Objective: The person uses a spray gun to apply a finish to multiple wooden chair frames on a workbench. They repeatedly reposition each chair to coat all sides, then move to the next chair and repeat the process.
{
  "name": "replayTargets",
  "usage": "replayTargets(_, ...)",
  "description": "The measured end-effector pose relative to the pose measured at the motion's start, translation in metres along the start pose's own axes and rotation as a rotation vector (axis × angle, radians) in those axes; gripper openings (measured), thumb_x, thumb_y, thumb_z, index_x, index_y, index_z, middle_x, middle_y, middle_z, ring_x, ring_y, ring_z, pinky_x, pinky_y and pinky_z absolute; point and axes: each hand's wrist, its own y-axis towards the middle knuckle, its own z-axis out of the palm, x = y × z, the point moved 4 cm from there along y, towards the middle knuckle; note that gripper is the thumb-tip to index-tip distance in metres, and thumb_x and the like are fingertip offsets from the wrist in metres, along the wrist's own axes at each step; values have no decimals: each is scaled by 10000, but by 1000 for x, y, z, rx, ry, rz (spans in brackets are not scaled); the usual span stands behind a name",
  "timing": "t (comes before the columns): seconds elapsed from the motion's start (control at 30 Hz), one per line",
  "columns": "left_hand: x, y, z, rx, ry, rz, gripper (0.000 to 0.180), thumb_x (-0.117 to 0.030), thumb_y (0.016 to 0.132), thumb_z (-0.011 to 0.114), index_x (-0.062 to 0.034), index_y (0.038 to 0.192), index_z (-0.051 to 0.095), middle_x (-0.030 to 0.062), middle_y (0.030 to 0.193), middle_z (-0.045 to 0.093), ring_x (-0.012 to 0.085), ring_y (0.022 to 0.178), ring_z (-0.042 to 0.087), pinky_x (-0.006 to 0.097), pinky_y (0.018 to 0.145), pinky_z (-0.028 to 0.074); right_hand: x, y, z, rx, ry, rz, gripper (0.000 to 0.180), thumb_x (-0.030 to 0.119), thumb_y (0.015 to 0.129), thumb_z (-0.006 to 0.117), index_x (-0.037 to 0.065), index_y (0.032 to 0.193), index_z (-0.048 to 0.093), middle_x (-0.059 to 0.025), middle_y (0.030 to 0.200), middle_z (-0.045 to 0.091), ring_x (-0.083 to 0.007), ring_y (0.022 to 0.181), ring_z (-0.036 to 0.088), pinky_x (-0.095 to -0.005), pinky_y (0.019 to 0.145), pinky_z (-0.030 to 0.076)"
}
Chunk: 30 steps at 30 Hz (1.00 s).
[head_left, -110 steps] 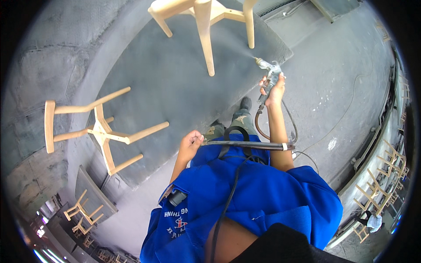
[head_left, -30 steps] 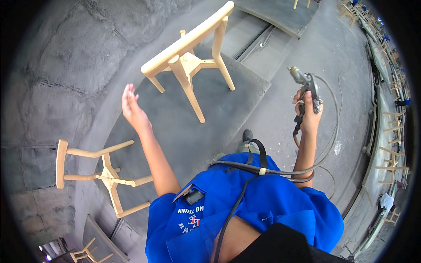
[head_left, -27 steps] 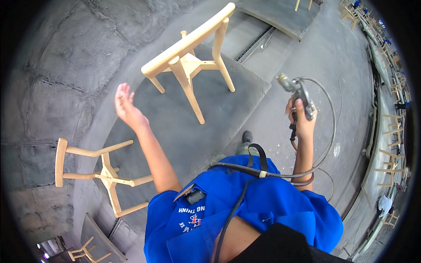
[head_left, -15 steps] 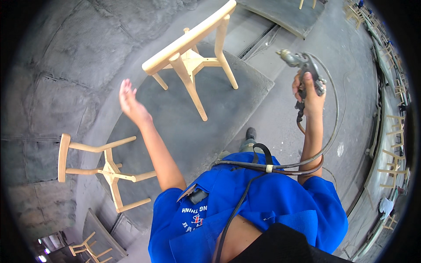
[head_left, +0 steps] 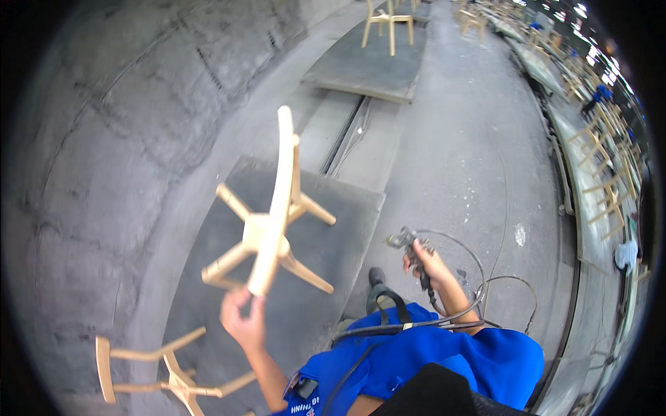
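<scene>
A pale wooden chair frame (head_left: 279,187) without a seat stands on a dark flat platform (head_left: 350,215) in front of me. The fingers of my left hand (head_left: 244,317) close round the near end of its curved top rail; they are slightly blurred. Out to the right, away from the chair, my right hand (head_left: 433,269) grips a metal spray gun (head_left: 402,239). Its nozzle points left, toward the chair. From the gun a hose (head_left: 476,262) loops back to my waist. At the lower left lies a second wooden chair frame (head_left: 103,367), partly cut off by the picture's edge.
A rough grey wall (head_left: 118,104) runs along the left. Ahead, another platform (head_left: 333,75) carries a chair (head_left: 392,35), with a floor track (head_left: 345,132) between the platforms. Along the right stand several chair frames (head_left: 610,197). A person in blue (head_left: 600,96) is far off.
My left hand has gone from open in the air to the top rail's end. The chair frame has turned. My right hand has lowered with the spray gun, and my view has tilted up.
</scene>
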Motion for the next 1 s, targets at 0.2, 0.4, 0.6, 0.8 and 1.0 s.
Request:
replayTargets(0.2,-79,-18,108,120,-151,482,633,-417,640,955,-147,1032,538,58,1039,657,240,942,667,519,990,412,20,46,-2,14,-55,-132,419,523,1029,534,113,947,568,-18,790,633,-109,668,613,-234,480,394)
replayTargets(0.4,-94,-9,205,12,-35,723,556,-410,646,894,-231,874,420,19,1207,594,254,1167,609,640,1164,120,54,71,1,3,-62,-411,507,527,1031,528,34,1090,635,-30,786,643,-109,670,615,-218,478,393)
replayTargets(0.6,-27,78,271,-215,59,465,745,-299,633,885,-109,1258,528,24,1252,597,222,1090,609,597,1177,181,78,76,-9,-174,-258,-508,497,550,991,585,61,1050,651,-4,754,644,-56,567,513,-199,475,367)
replayTargets(0.8,79,28,264,-29,-99,110,397,-106,789,797,-52,1126,593,145,1254,624,351,1197,563,458,1066,398,132,62,-2,-95,-289,-1014,294,282,993,665,-3,1064,654,2,779,611,-54,665,541,-232,597,442)
replayTargets(1.0,178,-129,222,226,-41,-310,224,-109,880,742,-21,1074,672,158,1125,693,307,1108,650,409,989,483,115,100,40,88,-554,-955,259,259,972,699,28,1083,663,23,800,577,-67,724,527,-254,644,432)
